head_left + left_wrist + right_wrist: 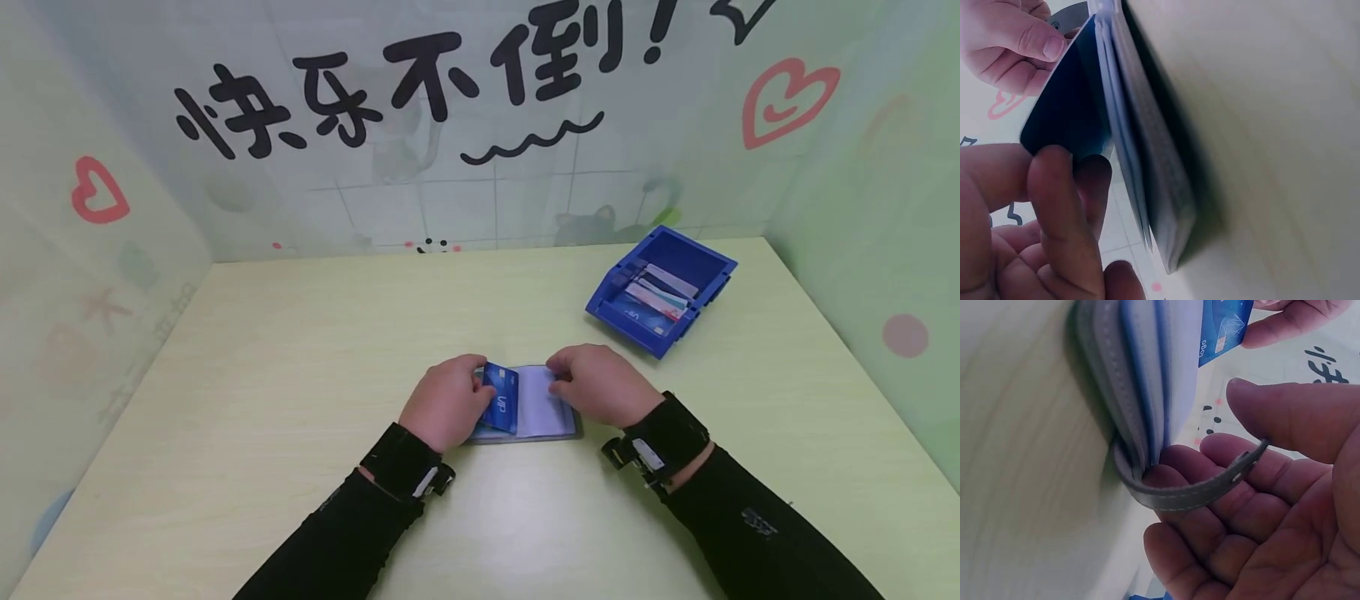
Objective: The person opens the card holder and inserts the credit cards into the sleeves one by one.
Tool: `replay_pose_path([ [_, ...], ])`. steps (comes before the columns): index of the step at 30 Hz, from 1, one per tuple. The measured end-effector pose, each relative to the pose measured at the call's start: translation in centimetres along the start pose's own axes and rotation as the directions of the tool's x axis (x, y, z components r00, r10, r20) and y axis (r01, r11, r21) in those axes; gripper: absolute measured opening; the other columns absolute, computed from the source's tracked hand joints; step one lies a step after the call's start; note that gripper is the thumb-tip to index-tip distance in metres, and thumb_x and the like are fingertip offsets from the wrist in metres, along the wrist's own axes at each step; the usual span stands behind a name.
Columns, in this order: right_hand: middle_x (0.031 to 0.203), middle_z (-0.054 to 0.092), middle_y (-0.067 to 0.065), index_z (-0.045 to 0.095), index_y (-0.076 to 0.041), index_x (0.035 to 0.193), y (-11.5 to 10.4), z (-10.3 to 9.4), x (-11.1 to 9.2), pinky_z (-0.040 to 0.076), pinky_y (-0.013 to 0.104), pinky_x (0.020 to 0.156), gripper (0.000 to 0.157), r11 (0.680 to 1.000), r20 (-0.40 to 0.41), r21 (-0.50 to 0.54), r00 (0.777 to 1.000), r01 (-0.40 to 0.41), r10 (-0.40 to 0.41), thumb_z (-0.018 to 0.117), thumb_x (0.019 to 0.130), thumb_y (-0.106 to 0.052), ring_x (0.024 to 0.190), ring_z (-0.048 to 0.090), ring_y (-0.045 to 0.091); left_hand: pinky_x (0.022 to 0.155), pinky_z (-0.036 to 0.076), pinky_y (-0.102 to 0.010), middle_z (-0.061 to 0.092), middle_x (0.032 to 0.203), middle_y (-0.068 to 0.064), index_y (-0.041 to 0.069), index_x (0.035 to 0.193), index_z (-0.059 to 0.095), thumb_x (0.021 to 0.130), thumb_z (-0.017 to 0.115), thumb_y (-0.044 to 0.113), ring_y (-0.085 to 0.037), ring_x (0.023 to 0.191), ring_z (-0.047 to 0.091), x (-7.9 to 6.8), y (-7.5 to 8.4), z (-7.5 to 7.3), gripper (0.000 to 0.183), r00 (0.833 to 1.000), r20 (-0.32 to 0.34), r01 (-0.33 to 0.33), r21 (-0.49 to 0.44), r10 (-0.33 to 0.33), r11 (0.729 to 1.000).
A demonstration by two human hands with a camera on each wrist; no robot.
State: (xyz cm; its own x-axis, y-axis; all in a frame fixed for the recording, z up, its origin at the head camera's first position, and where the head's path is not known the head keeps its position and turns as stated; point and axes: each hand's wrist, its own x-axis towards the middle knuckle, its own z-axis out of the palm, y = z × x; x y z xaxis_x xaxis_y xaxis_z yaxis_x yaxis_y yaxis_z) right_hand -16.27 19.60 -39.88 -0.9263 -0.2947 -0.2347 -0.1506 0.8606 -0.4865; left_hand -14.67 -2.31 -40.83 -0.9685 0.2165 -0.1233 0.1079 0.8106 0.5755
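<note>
A blue VIP card (pixel 506 407) is pinched between the thumb and fingers of my left hand (pixel 446 402). It stands tilted over the open card holder (pixel 542 408), its lower edge along the sleeves. In the left wrist view, the card (pixel 1066 100) shows its dark side, close to the grey cover (pixel 1160 187). My right hand (pixel 606 385) is at the holder's right end, thumb apart from the fingers. In the right wrist view, its fingertips touch the ends of the clear sleeves (pixel 1169 375), and a grey snap strap (pixel 1175 499) loops in front of these fingers.
A blue plastic bin (pixel 660 287) stands at the back right of the table (pixel 300 367), holding several cards (pixel 656 296). Printed fabric walls (pixel 480 200) close off the back and both sides.
</note>
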Motion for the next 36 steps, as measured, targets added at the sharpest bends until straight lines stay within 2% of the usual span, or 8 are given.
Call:
replay_pose_path([
  [5, 0.129, 0.074, 0.013, 0.070, -0.001, 0.134, 0.1, 0.1, 0.0, 0.056, 0.048, 0.104, 0.036, 1.000, -0.003, 0.002, 1.000, -0.003, 0.003, 0.068, 0.102, -0.017, 0.111, 0.068, 0.025, 0.083, 0.057, -0.038, 0.064, 0.076, 0.000, 0.005, 0.143, 0.063, 0.103, 0.068, 0.024, -0.016, 0.075, 0.062, 0.1, 0.4, 0.2, 0.044, 1.000, 0.001, 0.008, 0.034, -0.009, 0.999],
  [9, 0.131, 0.073, 0.014, 0.069, -0.001, 0.135, 0.1, 0.2, 0.2, 0.055, 0.048, 0.106, 0.037, 1.000, -0.009, 0.003, 1.000, -0.007, 0.007, 0.068, 0.103, -0.017, 0.114, 0.068, 0.026, 0.091, 0.058, -0.042, 0.066, 0.082, -0.001, 0.003, 0.142, 0.063, 0.103, 0.068, 0.024, -0.018, 0.079, 0.063, 0.2, 0.8, 0.4, 0.044, 1.000, 0.014, 0.001, 0.037, -0.001, 0.999],
  [20, 0.135, 0.071, 0.015, 0.068, 0.001, 0.137, 0.2, 0.2, 0.2, 0.053, 0.049, 0.109, 0.036, 1.000, -0.029, 0.000, 1.000, -0.003, 0.003, 0.064, 0.104, -0.013, 0.122, 0.067, 0.028, 0.093, 0.056, -0.040, 0.064, 0.084, -0.002, 0.002, 0.144, 0.061, 0.103, 0.068, 0.023, -0.019, 0.083, 0.062, 0.6, 1.8, 1.1, 0.046, 0.999, 0.048, -0.017, 0.060, 0.014, 0.998],
  [24, 0.135, 0.071, 0.015, 0.067, 0.002, 0.137, 0.3, 0.2, 0.2, 0.053, 0.049, 0.109, 0.035, 1.000, -0.043, 0.001, 0.999, 0.006, -0.005, 0.060, 0.105, -0.010, 0.121, 0.067, 0.029, 0.089, 0.055, -0.039, 0.063, 0.082, -0.002, 0.001, 0.143, 0.061, 0.103, 0.068, 0.021, -0.019, 0.081, 0.061, 0.6, 2.0, 1.4, 0.046, 0.998, 0.051, -0.039, 0.070, 0.036, 0.997],
  [30, 0.134, 0.071, 0.016, 0.066, 0.003, 0.136, 0.4, 0.2, 0.2, 0.053, 0.048, 0.110, 0.034, 1.000, -0.063, -0.012, 0.998, 0.022, -0.023, 0.056, 0.106, -0.008, 0.123, 0.067, 0.030, 0.093, 0.057, -0.041, 0.065, 0.087, -0.003, -0.001, 0.142, 0.061, 0.103, 0.067, 0.020, -0.020, 0.085, 0.062, 0.6, 2.2, 1.8, 0.045, 0.996, 0.056, -0.073, 0.074, 0.069, 0.995],
  [36, 0.130, 0.073, 0.017, 0.068, 0.003, 0.134, 0.5, 0.1, 0.1, 0.053, 0.049, 0.109, 0.032, 0.999, -0.076, -0.021, 0.996, 0.050, -0.052, 0.056, 0.105, -0.006, 0.124, 0.068, 0.032, 0.084, 0.056, -0.038, 0.065, 0.085, -0.003, -0.001, 0.139, 0.063, 0.103, 0.068, 0.020, -0.019, 0.081, 0.062, 0.6, 2.4, 2.0, 0.042, 0.995, 0.056, -0.085, 0.075, 0.081, 0.994],
])
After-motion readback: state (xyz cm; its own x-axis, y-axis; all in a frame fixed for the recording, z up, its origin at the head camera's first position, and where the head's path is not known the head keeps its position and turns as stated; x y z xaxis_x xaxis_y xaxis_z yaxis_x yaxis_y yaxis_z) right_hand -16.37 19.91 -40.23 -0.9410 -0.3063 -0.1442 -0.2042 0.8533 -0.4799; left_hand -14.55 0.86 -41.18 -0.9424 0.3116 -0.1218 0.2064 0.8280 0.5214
